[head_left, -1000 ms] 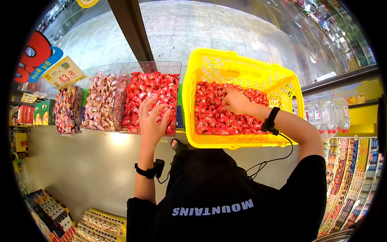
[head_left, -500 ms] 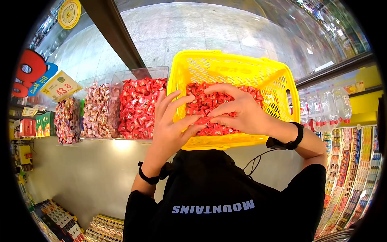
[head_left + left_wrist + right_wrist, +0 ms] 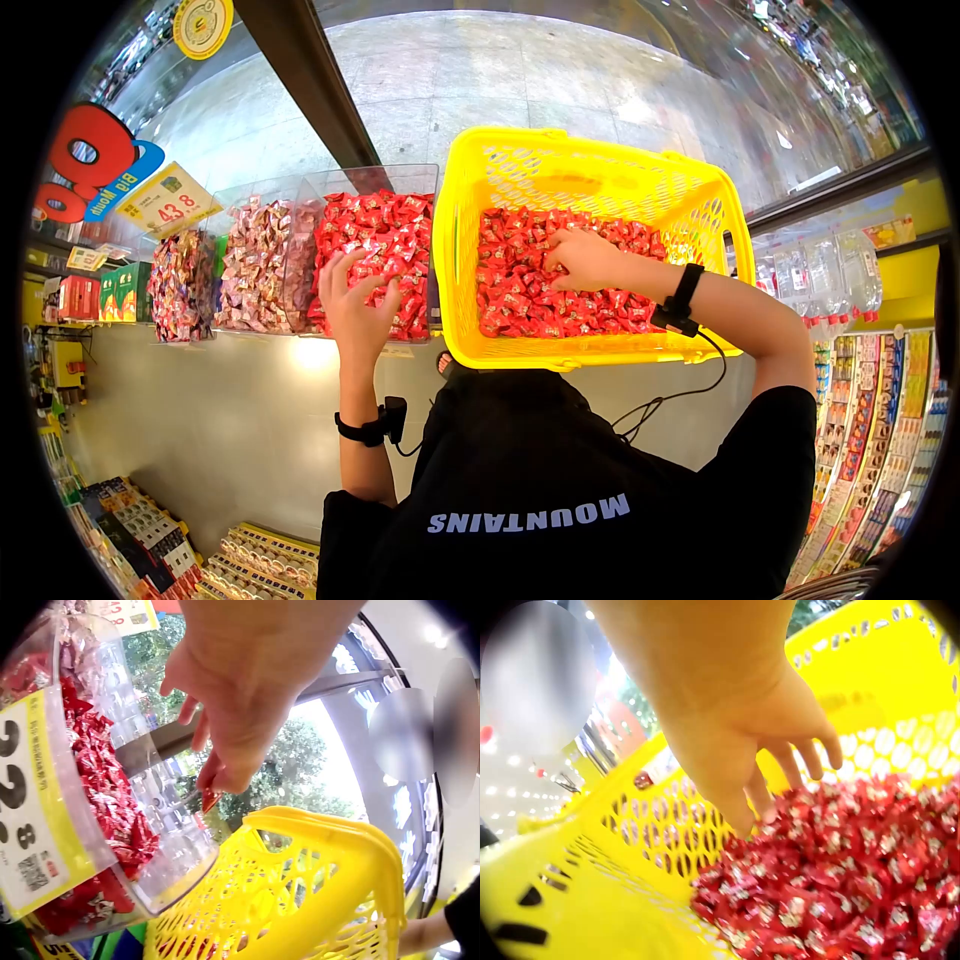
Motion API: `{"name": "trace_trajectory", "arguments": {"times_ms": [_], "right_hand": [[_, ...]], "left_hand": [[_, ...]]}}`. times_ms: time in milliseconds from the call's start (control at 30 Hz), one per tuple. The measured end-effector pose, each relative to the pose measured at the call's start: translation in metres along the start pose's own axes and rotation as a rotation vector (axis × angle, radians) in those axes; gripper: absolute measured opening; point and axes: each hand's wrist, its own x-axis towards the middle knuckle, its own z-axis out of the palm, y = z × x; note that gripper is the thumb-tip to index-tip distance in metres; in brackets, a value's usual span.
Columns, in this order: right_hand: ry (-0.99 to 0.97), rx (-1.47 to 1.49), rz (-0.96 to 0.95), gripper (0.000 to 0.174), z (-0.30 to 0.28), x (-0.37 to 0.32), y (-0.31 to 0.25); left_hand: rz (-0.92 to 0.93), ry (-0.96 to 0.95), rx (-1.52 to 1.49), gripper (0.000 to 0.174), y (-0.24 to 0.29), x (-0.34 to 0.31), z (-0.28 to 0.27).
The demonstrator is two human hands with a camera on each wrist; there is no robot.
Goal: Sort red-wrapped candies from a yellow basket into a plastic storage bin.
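My left hand (image 3: 360, 315) is raised over the front of a clear bin of red candies (image 3: 408, 215). In the left wrist view its thumb and forefinger pinch a red wrapped candy (image 3: 211, 799), its other fingers spread. My right hand (image 3: 592, 260) reaches down into a yellow basket (image 3: 595, 352). Many red wrapped candies (image 3: 840, 877) cover the basket's bottom. In the right wrist view, the thumb and fingertips (image 3: 744, 825) of that hand touch the edge of the pile, slightly apart.
More clear bins hold pink-wrapped candies (image 3: 262, 262) and mixed candies (image 3: 180, 290) at the left. A price card (image 3: 170, 200) stands above them. Clear plastic bottles (image 3: 820, 280) hang right of the basket, and packed shelves (image 3: 870, 420) stand at the lower right.
Half a second ago both hands met over the basket's left part, with a red candy between them. Since then the left hand has moved left to the bin, and the right hand back into the pile.
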Motion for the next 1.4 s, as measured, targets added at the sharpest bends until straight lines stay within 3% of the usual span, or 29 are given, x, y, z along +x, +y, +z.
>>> {"name": "trace_trajectory", "arguments": {"times_ms": [100, 233, 433, 533, 733, 833, 867, 967, 1067, 1200, 1267, 1400], "right_hand": [[-0.053, -0.038, 0.135, 0.031, 0.035, 0.005, 0.01], [-0.04, -0.177, 0.057, 0.033, 0.047, 0.011, 0.018], [0.021, -0.329, 0.045, 0.022, 0.047, 0.004, 0.014], [0.135, -0.395, -0.032, 0.021, 0.057, 0.006, 0.025], [0.109, -0.3, -0.015, 0.02, 0.042, 0.014, 0.027], [0.206, -0.333, -0.027, 0.021, 0.021, 0.01, 0.017], [0.105, -0.306, 0.008, 0.024, 0.008, 0.003, 0.008], [0.044, -0.413, 0.105, 0.031, 0.029, -0.001, 0.013], [0.051, -0.472, 0.057, 0.037, 0.059, 0.005, 0.03], [0.007, -0.376, 0.038, 0.038, 0.057, 0.01, 0.032], [-0.045, -0.244, 0.076, 0.035, 0.029, 0.011, 0.018], [0.058, -0.055, -0.009, 0.03, -0.024, 0.001, -0.011]], "left_hand": [[-0.044, -0.076, 0.088, 0.01, -0.006, -0.019, 0.009], [-0.065, -0.061, 0.072, 0.012, -0.002, -0.023, 0.012], [-0.032, -0.07, -0.002, 0.014, 0.02, -0.006, -0.001], [-0.017, -0.062, -0.062, 0.012, 0.031, 0.001, -0.005], [0.043, -0.051, -0.142, 0.013, 0.049, 0.01, -0.009], [0.064, -0.053, -0.192, 0.011, 0.059, 0.013, -0.011], [0.077, -0.054, -0.198, 0.01, 0.061, 0.014, -0.009], [0.088, -0.051, -0.199, 0.009, 0.066, 0.016, -0.006], [0.084, -0.045, -0.18, 0.01, 0.067, 0.014, -0.008], [0.079, -0.036, -0.148, 0.012, 0.07, 0.015, -0.013], [0.072, -0.002, -0.169, 0.01, 0.072, 0.015, -0.015], [0.067, 0.025, -0.164, 0.009, 0.082, 0.019, -0.023]]}}
